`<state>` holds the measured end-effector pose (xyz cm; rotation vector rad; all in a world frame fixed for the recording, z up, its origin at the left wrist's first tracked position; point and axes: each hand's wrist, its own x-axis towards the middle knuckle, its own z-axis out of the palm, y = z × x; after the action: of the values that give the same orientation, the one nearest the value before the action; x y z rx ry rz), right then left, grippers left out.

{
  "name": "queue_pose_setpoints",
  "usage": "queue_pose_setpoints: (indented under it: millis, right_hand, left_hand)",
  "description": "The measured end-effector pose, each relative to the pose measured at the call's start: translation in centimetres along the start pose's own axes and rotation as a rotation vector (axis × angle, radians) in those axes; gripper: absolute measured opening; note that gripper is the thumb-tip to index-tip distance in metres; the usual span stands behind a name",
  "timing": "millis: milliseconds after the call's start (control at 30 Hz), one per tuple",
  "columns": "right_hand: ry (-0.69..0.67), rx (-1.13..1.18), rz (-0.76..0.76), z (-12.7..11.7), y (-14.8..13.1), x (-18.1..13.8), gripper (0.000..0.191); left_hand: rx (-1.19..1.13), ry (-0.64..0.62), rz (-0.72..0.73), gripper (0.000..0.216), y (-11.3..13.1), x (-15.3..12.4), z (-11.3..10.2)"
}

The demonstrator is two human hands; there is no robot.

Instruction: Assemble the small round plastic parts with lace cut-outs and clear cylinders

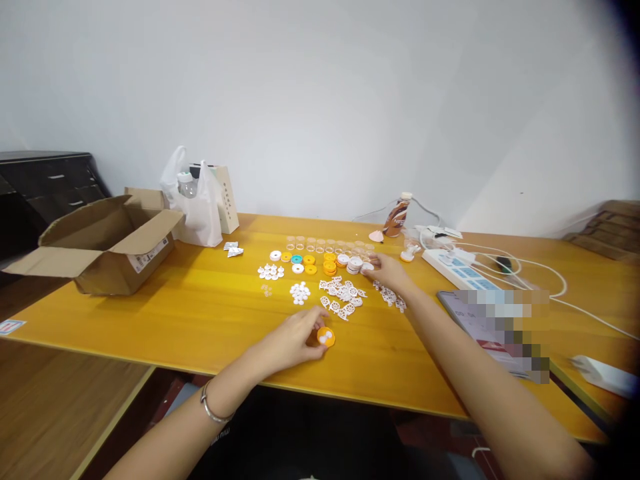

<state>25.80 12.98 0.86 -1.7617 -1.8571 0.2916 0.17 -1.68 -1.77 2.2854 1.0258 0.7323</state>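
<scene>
Near the front edge of the table, my left hand (303, 337) is closed on the rim of a small orange round cap (332, 344) with white pieces in it. Farther back, my right hand (387, 272) has its fingertips around a white round lid (367, 267) at the right end of the stacked lids. Orange lids (329, 269) and a teal lid (297, 259) stand in the same rows. White wheel-shaped plastic parts (345, 291) lie between my hands. To their left are white button-like pieces (300, 293) and white knobbed pieces (271, 272).
Clear round cups (320, 246) line up behind the lids. An open cardboard box (115, 247) and a white plastic bag (197, 213) stand left. On the right are a drink bottle (399, 215), a power strip (460, 270) with cables, and a tablet-like device (480, 333).
</scene>
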Motion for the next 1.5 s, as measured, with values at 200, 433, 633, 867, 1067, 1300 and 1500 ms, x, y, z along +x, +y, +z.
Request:
queue_pose_setpoints:
  millis: [200, 433, 633, 867, 1067, 1300, 1500]
  right_hand:
    - [0.112, 0.042, -0.150, -1.1, -3.0, -5.7, 0.036]
    - [-0.111, 0.280, -0.483, 1.2, -6.0, -16.1, 0.025]
    - [-0.160, 0.291, -0.451, 3.4, -6.0, -16.9, 0.035]
    - [-0.107, 0.326, -0.451, 4.2, -5.7, -17.0, 0.023]
    - [-0.104, 0.343, -0.431, 4.2, -5.7, -17.0, 0.021]
    - [-0.136, 0.344, -0.414, 4.2, -5.8, -17.0, 0.020]
    - [-0.138, 0.352, -0.445, 4.1, -5.9, -17.1, 0.023]
  left_hand:
    - [-0.019, -0.017, 0.027, 0.035, 0.2, -0.1, -0.4]
    - [-0.009, -0.100, 0.055, 0.035, 0.5, -0.3, -1.2]
    - [0.029, -0.142, 0.082, 0.029, 0.6, -0.3, -2.0]
    - [0.077, -0.148, 0.139, 0.015, 0.7, 0.0, -1.9]
    - [0.091, -0.113, 0.124, 0.020, 0.8, 0.2, -1.6]
    - [0.117, -0.046, -0.066, 0.010, 0.5, 0.5, -1.3]
    - [0.171, -0.075, -0.173, 0.009, 1.2, 0.9, -1.1]
